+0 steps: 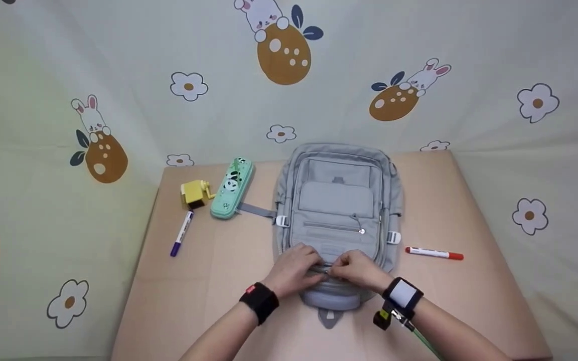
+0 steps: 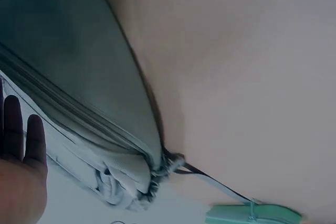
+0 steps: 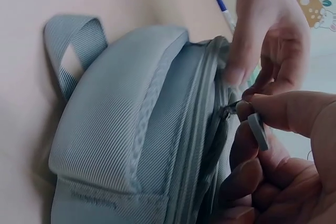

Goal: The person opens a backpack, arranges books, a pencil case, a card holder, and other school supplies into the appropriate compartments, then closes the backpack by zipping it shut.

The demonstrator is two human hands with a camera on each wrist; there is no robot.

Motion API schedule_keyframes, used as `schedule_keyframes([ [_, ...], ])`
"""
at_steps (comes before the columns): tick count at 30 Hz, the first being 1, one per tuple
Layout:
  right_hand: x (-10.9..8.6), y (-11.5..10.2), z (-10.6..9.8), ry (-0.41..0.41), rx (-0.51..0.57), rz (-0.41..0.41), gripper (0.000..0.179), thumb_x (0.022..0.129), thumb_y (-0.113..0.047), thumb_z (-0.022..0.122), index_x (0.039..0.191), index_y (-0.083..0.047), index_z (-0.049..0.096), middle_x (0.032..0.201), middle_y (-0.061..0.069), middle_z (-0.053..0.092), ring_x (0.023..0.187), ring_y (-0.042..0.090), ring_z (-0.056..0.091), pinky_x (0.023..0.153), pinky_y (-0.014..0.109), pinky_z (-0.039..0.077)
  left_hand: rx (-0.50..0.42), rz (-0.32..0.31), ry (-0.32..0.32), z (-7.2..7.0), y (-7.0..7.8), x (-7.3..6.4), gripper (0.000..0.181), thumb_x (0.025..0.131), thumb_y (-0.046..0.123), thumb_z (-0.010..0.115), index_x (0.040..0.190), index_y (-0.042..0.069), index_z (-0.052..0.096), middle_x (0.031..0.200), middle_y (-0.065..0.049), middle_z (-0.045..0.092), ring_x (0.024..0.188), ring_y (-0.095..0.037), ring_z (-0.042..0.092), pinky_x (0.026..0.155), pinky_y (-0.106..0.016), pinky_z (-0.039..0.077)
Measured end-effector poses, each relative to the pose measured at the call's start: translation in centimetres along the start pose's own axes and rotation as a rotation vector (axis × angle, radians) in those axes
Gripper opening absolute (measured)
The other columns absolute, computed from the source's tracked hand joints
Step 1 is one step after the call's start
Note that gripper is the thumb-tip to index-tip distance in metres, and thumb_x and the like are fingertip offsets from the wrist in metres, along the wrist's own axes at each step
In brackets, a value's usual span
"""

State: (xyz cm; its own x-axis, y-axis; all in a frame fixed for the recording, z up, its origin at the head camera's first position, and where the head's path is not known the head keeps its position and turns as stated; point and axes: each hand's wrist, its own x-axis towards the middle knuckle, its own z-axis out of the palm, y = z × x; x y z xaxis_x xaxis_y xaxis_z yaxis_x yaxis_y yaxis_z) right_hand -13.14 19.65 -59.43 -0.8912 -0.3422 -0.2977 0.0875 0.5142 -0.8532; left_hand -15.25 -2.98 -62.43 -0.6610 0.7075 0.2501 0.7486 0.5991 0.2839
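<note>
A grey backpack [image 1: 336, 198] lies on the table, its padded end towards me. My right hand [image 1: 359, 269] pinches a zipper pull [image 3: 257, 129] between thumb and index finger, the other fingers curled beneath. Close beside it, my left hand [image 1: 294, 271] grips the fabric along the zipper [image 3: 223, 114], thumb on one side and fingers bent on the other. The left wrist view catches only part of the left hand [image 2: 21, 182], at its left edge, next to the bag's side. What lies inside the bag is hidden.
Left of the backpack lie a green panda pencil case [image 1: 232, 188], a yellow device with a crank [image 1: 194, 193], perhaps a pencil sharpener, and a purple-capped marker [image 1: 182, 233]. A grey strap [image 1: 256, 210] reaches towards the case. A red-capped marker [image 1: 434, 253] lies to the right.
</note>
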Motion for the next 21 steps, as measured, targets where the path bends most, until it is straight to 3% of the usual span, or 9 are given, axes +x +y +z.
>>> schedule_keyframes([
  [7,0.0,-0.2,-0.3,0.0,0.018,0.013,0.023,0.09,-0.031,0.076,0.085,-0.008,0.077,0.081,-0.001,0.071,0.072,0.013,0.06,0.063,0.025,0.046,0.003,-0.025,0.032,0.9,1.5,0.6,0.015,0.092,0.033,0.076,0.099,0.021,0.072,0.094,0.009,0.065,0.087,-0.012,0.056,0.076,-0.028,0.046],
  [10,0.0,0.1,-0.7,0.055,-0.053,-0.017,0.022,0.092,-0.031,0.074,0.084,-0.011,0.076,0.079,-0.004,0.068,0.07,0.012,0.058,0.062,0.027,0.045,-0.012,-0.068,0.026,0.8,1.6,0.3,0.009,0.091,0.026,0.076,0.096,0.02,0.071,0.09,0.009,0.066,0.084,-0.012,0.056,0.075,-0.028,0.046],
  [12,-0.1,0.5,-1.0,0.107,-0.18,-0.074,0.017,0.092,-0.029,0.074,0.084,-0.014,0.076,0.079,-0.007,0.065,0.07,0.011,0.057,0.063,0.028,0.046,-0.032,-0.1,0.022,0.7,1.6,0.1,0.007,0.09,0.023,0.076,0.095,0.019,0.072,0.089,0.008,0.066,0.083,-0.012,0.057,0.077,-0.029,0.047],
  [15,-0.4,1.7,-1.2,0.179,-0.476,-0.224,0.009,0.088,-0.028,0.078,0.087,-0.019,0.075,0.081,-0.011,0.063,0.073,0.009,0.056,0.066,0.03,0.048,-0.063,-0.144,0.017,0.4,1.6,-0.1,0.005,0.09,0.02,0.076,0.094,0.019,0.073,0.087,0.008,0.067,0.082,-0.012,0.059,0.078,-0.03,0.048],
  [17,-0.7,2.6,-1.3,0.213,-0.656,-0.336,0.014,0.083,-0.03,0.082,0.088,-0.02,0.075,0.083,-0.01,0.061,0.076,0.011,0.055,0.069,0.032,0.048,-0.09,-0.183,0.003,0.3,1.6,-0.2,0.004,0.091,0.021,0.075,0.093,0.019,0.073,0.086,0.009,0.066,0.081,-0.011,0.059,0.077,-0.03,0.048],
  [21,-1.0,3.8,-1.2,0.263,-0.852,-0.51,0.024,0.077,-0.033,0.087,0.087,-0.017,0.071,0.085,-0.006,0.06,0.079,0.016,0.055,0.068,0.037,0.046,-0.157,-0.277,-0.04,0.0,1.6,-0.3,0.007,0.093,0.026,0.075,0.09,0.021,0.072,0.081,0.013,0.062,0.077,-0.008,0.056,0.072,-0.029,0.046],
])
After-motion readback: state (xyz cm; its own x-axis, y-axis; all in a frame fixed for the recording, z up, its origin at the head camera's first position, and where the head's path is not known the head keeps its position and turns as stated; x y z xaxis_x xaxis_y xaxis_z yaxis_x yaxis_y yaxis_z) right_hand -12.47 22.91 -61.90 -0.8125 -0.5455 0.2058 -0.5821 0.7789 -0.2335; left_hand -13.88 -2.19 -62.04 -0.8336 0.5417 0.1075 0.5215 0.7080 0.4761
